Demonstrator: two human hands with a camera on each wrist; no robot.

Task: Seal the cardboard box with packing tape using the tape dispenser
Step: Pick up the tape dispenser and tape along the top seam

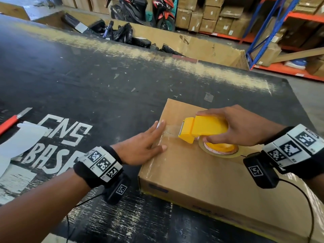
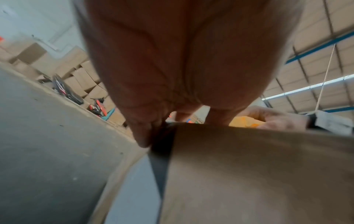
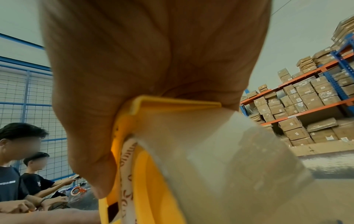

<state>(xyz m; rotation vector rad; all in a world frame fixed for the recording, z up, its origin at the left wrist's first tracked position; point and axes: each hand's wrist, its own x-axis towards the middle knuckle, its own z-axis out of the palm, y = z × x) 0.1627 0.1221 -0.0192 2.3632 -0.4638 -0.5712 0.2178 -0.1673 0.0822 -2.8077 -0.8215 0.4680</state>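
A flat brown cardboard box [image 1: 201, 181] lies on the black table [image 1: 87, 85] at the right. My right hand [image 1: 235, 127] grips the yellow tape dispenser [image 1: 205, 128], which rests on the box top with its clear tape roll [image 1: 219, 150] under the hand. A strip of clear tape [image 1: 168, 133] runs from the dispenser's blade to the box's left edge. My left hand [image 1: 149, 144] lies flat with straight fingers on that tape end at the edge. In the left wrist view the palm [image 2: 162, 60] presses over the box [image 2: 249, 174]. In the right wrist view the dispenser [image 3: 153, 174] fills the palm.
A red box cutter [image 1: 12, 121] and white backing paper [image 1: 19, 137] lie at the table's left. A big open carton [image 1: 201, 48] with black parcels stands behind the table. Shelving [image 1: 289, 32] with boxes is at the right. Two people [image 3: 23, 174] sit beyond in the right wrist view.
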